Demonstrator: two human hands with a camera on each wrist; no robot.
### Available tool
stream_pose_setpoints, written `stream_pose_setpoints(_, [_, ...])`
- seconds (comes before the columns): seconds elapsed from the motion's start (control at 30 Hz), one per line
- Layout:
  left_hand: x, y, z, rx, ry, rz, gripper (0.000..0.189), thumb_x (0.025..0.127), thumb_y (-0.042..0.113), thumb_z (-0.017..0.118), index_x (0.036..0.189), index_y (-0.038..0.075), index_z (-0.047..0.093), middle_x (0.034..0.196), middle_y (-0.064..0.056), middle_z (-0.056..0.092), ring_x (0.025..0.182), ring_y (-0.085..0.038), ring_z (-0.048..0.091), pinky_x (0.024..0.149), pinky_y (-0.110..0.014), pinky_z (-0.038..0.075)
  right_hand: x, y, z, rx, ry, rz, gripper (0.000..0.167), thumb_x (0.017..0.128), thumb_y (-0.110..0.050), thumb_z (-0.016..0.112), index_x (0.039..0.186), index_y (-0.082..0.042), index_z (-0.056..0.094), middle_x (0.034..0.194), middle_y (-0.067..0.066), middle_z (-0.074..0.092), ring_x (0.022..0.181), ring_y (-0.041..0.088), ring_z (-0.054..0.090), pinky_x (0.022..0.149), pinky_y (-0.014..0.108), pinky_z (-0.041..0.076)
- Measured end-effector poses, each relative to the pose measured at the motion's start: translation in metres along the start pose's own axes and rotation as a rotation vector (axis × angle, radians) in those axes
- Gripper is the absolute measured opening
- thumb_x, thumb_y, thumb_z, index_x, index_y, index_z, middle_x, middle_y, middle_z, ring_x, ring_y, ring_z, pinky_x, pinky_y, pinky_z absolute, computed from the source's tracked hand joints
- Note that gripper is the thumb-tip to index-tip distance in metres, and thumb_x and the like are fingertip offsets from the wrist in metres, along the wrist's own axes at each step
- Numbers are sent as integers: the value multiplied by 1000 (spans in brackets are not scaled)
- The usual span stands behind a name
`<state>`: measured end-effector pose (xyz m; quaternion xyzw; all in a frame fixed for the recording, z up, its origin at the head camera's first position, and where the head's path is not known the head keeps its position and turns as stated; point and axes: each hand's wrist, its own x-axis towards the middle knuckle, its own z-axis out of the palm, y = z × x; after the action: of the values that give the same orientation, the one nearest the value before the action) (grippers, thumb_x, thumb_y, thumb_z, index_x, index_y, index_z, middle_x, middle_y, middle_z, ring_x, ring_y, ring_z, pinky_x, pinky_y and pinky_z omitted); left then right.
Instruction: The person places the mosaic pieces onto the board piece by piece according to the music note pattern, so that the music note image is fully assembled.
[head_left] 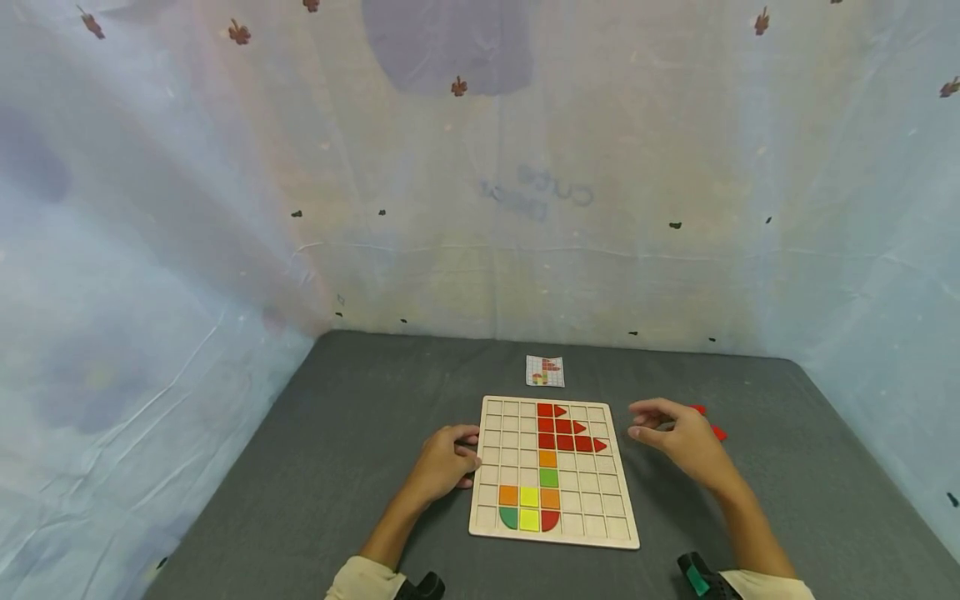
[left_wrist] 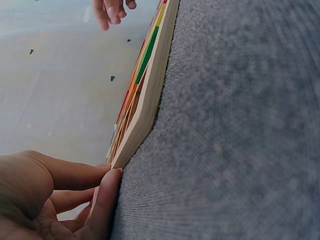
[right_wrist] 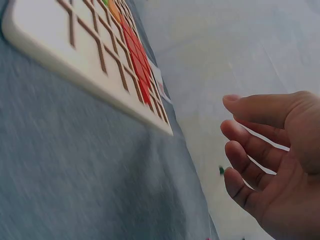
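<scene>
A square wooden grid board (head_left: pixel 555 542) lies on the dark cloth. My left hand (head_left: pixel 441 461) pinches its left edge between thumb and fingers; the left wrist view shows the thumb and a fingertip at the board's rim (left_wrist: pixel 142 117). Red squares (head_left: pixel 555 442) with pointed red ends form three rows at the board's upper part. Below them sit an orange square (head_left: pixel 548 459), a green square (head_left: pixel 548 477), yellow squares (head_left: pixel 529 508) and rounded green and red corner pieces. Right of the board my right hand (head_left: pixel 686 437) hovers, fingers loosely bent, holding nothing.
A small printed card (head_left: pixel 544 372) with a similar coloured pattern lies behind the board. Loose red pieces (head_left: pixel 719 433) lie beyond my right hand, partly hidden by it. A pale patterned sheet (head_left: pixel 480 275) hangs along the table's back and sides.
</scene>
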<state>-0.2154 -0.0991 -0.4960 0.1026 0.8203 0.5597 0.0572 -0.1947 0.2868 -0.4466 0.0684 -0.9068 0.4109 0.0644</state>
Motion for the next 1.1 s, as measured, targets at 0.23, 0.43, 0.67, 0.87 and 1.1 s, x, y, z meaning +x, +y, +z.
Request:
stream_pose_setpoints(0.23, [0,0,0,5,-2,4,49,91,-2,74,138,-5,64,123,-18,62,95,-20,69,60,-32,64,-3,24,-18,-80,84,37,44,97,-25,80,134,-4,70,110,7,70,94,11,61,70,27,53])
stream_pose_setpoints(0.43, [-1,0,1,8,-3,0,49,91,-3,74,139,-5,64,123,-18,62,95,-20,69,61,-32,65,-9,40,-30,-51,108,49,47,99,-27,78,137,-2,67,113,11,70,91,2,61,71,24,55])
stream_pose_setpoints(0.67, [-1,0,1,5,-2,1,49,91,-2,75,139,-5,63,124,-18,63,95,-20,69,61,-32,65,-13,53,-42,-35,77,127,54,100,-30,76,143,-1,62,125,17,70,94,-5,61,75,21,55])
stream_pose_setpoints(0.87, [0,-1,1,4,0,6,49,90,-3,75,138,-6,63,123,-18,63,94,-20,69,60,-31,64,-15,63,-51,-39,80,172,56,99,-30,77,144,1,61,128,23,69,91,-8,60,73,22,55])
stream_pose_setpoints(1.1, [1,-2,1,10,6,7,49,90,-4,74,137,-6,64,122,-18,63,93,-20,68,60,-30,64,-20,74,-61,-82,71,186,60,99,-30,77,145,4,58,131,28,68,89,-17,54,72,21,55])
